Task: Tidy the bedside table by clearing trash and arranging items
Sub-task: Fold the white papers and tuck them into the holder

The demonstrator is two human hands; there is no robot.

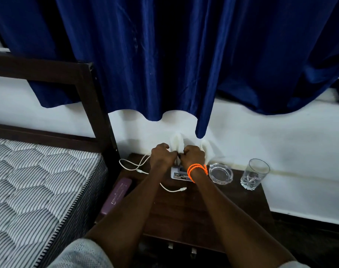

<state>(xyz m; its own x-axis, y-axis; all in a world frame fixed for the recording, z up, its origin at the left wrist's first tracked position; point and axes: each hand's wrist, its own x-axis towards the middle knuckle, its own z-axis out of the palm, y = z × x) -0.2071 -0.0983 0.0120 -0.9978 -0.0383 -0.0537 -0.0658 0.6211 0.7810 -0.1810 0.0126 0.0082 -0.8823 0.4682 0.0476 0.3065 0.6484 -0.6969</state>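
Both my hands are at the back of the dark wooden bedside table [184,209], fists close together. My left hand [161,156] and my right hand [193,156], with orange cords on its wrist, each grip a blurred white loop [176,141] that stands up against the wall. The loops seem to belong to the white charging cable [133,167]. It trails left from my left hand, and both its plug ends lie on the table. A small white box [177,174] lies under my right wrist, partly hidden.
On the table to the right of my hands are a clear glass ashtray [220,173] and a drinking glass [254,174]. A purple case [116,196] lies at the table's left edge beside the bed frame and striped mattress [39,180]. A blue curtain [164,64] hangs above.
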